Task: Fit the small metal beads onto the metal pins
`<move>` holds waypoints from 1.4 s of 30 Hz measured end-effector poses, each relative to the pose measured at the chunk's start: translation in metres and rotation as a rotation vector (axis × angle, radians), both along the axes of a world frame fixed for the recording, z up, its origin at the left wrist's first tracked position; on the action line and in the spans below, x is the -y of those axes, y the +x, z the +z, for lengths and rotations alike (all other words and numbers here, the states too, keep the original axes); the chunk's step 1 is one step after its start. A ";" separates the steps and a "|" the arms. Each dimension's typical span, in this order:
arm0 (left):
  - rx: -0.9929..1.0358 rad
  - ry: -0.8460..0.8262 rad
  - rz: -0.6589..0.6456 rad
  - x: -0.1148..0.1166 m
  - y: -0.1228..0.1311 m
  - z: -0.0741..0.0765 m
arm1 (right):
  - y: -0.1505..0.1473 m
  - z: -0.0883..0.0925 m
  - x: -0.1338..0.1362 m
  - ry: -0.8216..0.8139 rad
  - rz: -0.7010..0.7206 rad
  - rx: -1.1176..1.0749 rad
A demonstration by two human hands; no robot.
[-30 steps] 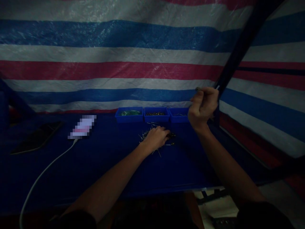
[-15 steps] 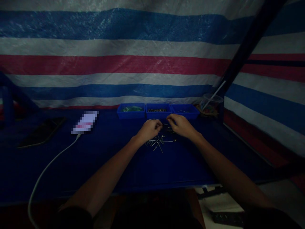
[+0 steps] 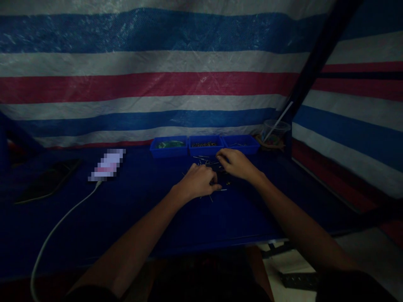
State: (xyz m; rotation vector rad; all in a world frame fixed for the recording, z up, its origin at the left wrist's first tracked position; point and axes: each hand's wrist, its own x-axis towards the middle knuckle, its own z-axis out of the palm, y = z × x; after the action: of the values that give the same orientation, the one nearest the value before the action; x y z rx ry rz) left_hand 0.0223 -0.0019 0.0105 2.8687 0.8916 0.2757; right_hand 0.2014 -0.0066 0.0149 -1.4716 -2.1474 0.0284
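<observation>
My left hand [image 3: 199, 180] is low over a loose pile of thin metal pins [image 3: 211, 199], fingers curled down and thumb near the forefinger. Whatever lies between its fingertips is hidden. My right hand [image 3: 236, 162] hovers just to the right, thumb and forefinger pinched together; I cannot make out what they hold. More thin pins [image 3: 202, 158] lie on the dark blue table beyond the left hand. A small brass-coloured piece [image 3: 228, 183] rests on the table between and below the hands.
Three blue bins stand at the back: one with green material [image 3: 171, 144], one with small brass-coloured pieces [image 3: 204, 144], one with a few thin pieces [image 3: 241, 144]. A clear plastic cup [image 3: 274, 128] with a straw is right. A lit phone [image 3: 107, 165] with a white cable and a dark phone [image 3: 48, 180] lie left.
My left hand has moved down toward me, from beside the right hand to over the pin pile, covering much of it. The right hand stays pinched near the same spot. The view has shifted slightly.
</observation>
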 end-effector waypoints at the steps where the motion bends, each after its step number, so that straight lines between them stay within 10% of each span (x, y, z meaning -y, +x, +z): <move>1: -0.022 -0.001 -0.004 0.003 0.001 0.000 | 0.000 0.000 0.000 -0.005 -0.001 0.003; 6: 0.031 -0.001 0.039 0.001 0.004 -0.004 | -0.001 0.000 0.001 -0.030 0.026 0.022; 14: 0.628 -0.595 0.174 -0.033 -0.006 0.001 | -0.005 0.004 0.008 -0.036 0.170 -0.063; 21: 0.753 -0.777 0.283 -0.027 0.000 -0.001 | -0.003 0.007 0.007 0.120 0.158 0.041; 27: 0.729 -0.618 0.318 -0.027 0.007 -0.007 | -0.006 0.017 0.016 0.213 0.057 0.106; 35: 0.210 -0.022 0.094 -0.016 0.031 -0.021 | -0.005 0.048 0.011 0.773 -0.303 -0.237; 42: 0.141 0.023 0.179 -0.015 0.026 -0.027 | 0.000 0.029 -0.022 0.167 -0.293 0.109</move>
State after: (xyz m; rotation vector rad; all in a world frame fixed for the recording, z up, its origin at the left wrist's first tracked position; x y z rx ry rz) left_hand 0.0487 0.0128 -0.0165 2.7507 1.1241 0.5022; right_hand 0.2012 0.0151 0.0439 -1.7041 -1.9409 -0.3356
